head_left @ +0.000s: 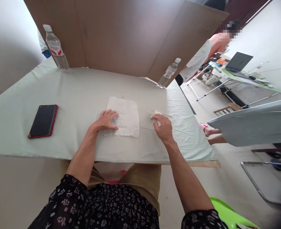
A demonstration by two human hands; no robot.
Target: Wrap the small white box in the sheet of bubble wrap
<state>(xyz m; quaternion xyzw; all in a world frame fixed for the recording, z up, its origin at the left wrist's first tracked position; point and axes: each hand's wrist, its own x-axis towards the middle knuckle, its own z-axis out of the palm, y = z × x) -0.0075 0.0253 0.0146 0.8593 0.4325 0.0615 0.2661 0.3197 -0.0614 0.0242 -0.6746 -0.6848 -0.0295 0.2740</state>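
My left hand [106,120] lies with its fingers spread on the left side of a thin white sheet [127,117]. The sheet is crinkled and partly see-through along its left edge, like plastic wrap; its exact material I cannot make out. To the right of the sheet, my right hand [163,126] has its fingertips closed on a small pale box [156,113] with dark markings. The box is at the tabletop, apart from the sheet, and my fingers cover its near part.
A red-cased phone [43,121] lies at the left on the cloth-covered table [80,95]. Two water bottles, one at left [56,52] and one at right [169,73], stand before an upright cardboard panel [121,35]. Beyond, a person [218,43] is near a laptop [239,63].
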